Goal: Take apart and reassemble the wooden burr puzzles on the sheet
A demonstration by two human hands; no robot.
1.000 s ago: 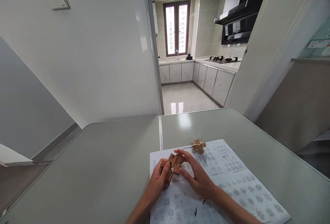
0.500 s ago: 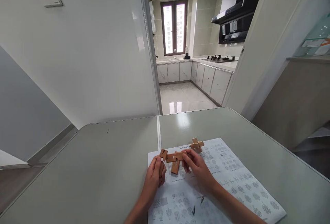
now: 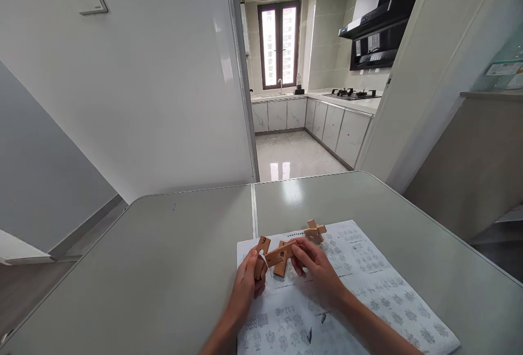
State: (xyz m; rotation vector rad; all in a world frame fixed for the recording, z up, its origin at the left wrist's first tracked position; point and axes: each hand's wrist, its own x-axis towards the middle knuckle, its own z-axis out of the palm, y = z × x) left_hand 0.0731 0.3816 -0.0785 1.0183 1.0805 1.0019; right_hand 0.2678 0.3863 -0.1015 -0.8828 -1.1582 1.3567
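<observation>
My left hand (image 3: pixel 247 280) is closed around a flat wooden puzzle piece (image 3: pixel 263 244) with a dark mark near its upper end. Pinched in my right hand (image 3: pixel 316 268) is a second wooden puzzle piece (image 3: pixel 274 257), notched along one side, its left end close against the piece in my left hand; whether they touch I cannot tell. Behind and below it, a third wooden piece (image 3: pixel 280 271) lies slanted over the printed sheet, partly covered. Beyond my right hand, a cross-shaped wooden assembly (image 3: pixel 315 229) rests at the sheet's far edge.
The large printed sheet (image 3: pixel 396 300) with rows of small diagrams lies on the grey-green table (image 3: pixel 183 268). A seam (image 3: pixel 254 210) runs across the tabletop. Past the table's far edge, a doorway leads to a kitchen with white cabinets (image 3: pixel 278 115) and a stove (image 3: pixel 353 93).
The piece in my right hand has tilted, its left end now lower. The marked piece in my left hand has turned and stands more upright. The view has shifted slightly.
</observation>
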